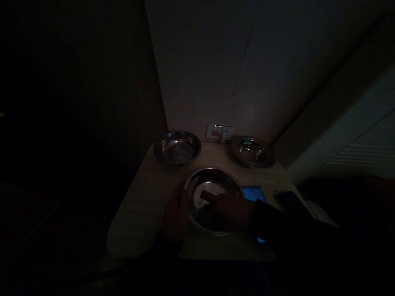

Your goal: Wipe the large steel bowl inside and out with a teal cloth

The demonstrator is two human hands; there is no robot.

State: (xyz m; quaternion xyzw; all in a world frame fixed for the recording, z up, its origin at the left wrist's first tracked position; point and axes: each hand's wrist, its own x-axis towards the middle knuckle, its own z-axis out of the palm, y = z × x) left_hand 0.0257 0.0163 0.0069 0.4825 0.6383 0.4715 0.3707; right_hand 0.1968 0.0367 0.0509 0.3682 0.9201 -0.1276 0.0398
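Head view, very dimly lit: the right hand (pixel 230 209) reaches in from the right over the near metal bowl (pixel 215 176), its fingers apparently closed on a small oblong thing (pixel 206 196) that sticks out past the fingertips. The left hand (pixel 176 216) is at the bowl's left rim, seemingly touching it; whether it grips the rim is too dark to tell. The oblong thing lies to the right of the left hand, with the right hand much the nearer. Its long axis runs roughly sideways, its free end pointing left and slightly toward the far edge of the surface (pixel 140 211). It looks dark and narrow, with a faint reddish strip along one side; what it is cannot be made out.

The bowl under it is round, shiny and shallow, set midway between the left and right edges of the surface and nearer the near edge. Just to its right, partly behind the right sleeve (pixel 268 220), a phone (pixel 254 193) glows blue. Beyond that, near the right edge, is a dark flat thing (pixel 292 203). Another metal bowl (pixel 177 150) occupies the far left corner, and what looks like a bowl stack (pixel 252 153) the far right corner.
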